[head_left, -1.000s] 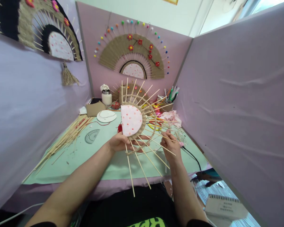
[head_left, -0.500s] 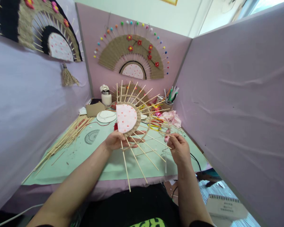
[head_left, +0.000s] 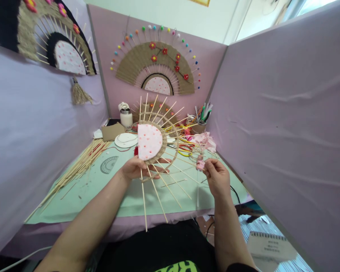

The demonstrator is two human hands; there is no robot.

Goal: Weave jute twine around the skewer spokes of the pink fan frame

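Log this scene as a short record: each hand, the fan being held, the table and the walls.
Left hand: holding the fan by its lower edge
Right hand: right of the fan, fingertips together; anything pinched is too small to tell
Held fan: dotted half-round panel, spreading sticks
Table: loose sticks, protractor, jar
Walls: flowered fan at back, another at left

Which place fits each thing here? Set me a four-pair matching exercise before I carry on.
1. Half-round fan frame with a pink-dotted centre
2. Grey see-through protractor
3. Bundle of thin wooden sticks
4. Straw-coloured tassel

A. Along the left side of the green tabletop
B. Against the pale purple left partition
C. Raised in the left hand
D. Lying just right of the sticks

Pairs: 1-C, 2-D, 3-A, 4-B
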